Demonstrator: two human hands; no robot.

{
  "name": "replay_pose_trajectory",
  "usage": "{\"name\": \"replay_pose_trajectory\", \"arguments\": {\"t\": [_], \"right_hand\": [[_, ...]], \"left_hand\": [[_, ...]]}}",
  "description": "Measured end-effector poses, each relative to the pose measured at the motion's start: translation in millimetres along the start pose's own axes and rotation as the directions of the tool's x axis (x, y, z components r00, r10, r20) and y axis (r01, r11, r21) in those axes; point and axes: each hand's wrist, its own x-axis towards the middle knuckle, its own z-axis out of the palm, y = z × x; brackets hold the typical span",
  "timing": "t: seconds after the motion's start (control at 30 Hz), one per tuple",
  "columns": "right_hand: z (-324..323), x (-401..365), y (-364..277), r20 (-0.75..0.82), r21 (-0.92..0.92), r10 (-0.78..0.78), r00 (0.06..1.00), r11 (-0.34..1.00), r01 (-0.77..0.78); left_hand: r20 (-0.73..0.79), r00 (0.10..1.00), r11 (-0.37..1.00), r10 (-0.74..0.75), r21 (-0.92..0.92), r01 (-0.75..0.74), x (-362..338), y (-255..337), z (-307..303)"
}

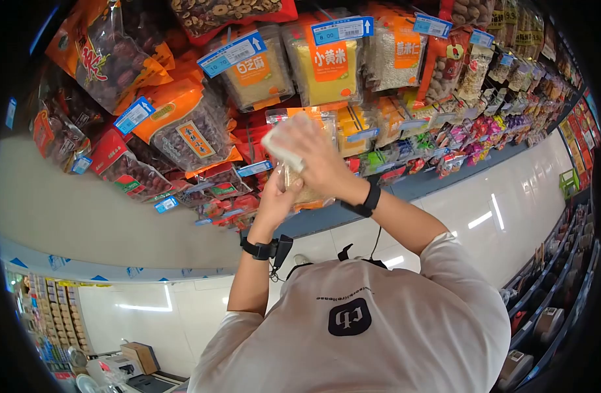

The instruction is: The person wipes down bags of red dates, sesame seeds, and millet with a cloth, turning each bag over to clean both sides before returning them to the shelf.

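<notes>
A white T-shirt with a dark chest logo fills the lower edge of the view, nearest the camera. Both arms are raised from it toward a wall rack of packaged dry goods.

**Left hand.** The left hand is laid against the lower left side of a clear bag of pale grain. Its fingers are hidden behind the bag, so it cannot be told whether they are closed around it. A black wristband is worn on this arm.

**Right hand.** The right hand is placed above the left and is clamped on a white bundle, which is pressed against the upper front of the clear bag. What the bundle is made of cannot be told. A second black band is worn on this wrist.

**Position of the bag.** The clear bag is held at the front of the rack, between the two hands and just below a bag of yellow grain with an orange label.

**Surroundings.** Blue and white price tags are fixed along the rows. Red and orange packs of dried fruit are hung to the left. A pale glossy floor is seen beside the rack, and a counter carrying boxes is seen at the lower left.
</notes>
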Motion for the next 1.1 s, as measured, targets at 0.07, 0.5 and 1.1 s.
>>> {"name": "replay_pose_trajectory", "arguments": {"t": [0.07,0.5,1.1], "right_hand": [[2,2,30,-0.224,0.06,0.229,0.947,0.973,-0.221],[19,-33,24,-0.339,0.14,0.387,0.858,0.922,-0.361],[-3,-59,0,0.23,-0.087,-0.029,0.973,0.995,0.05]], "left_hand": [[0.006,0.996,0.994,-0.084,0.073,0.083,-5,11,0],[0.028,0.994,0.988,0.102,-0.124,-0.097,12,12,11],[-0.196,0.98,0.85,-0.03,-0.52,-0.078,20,5,-4]]}}
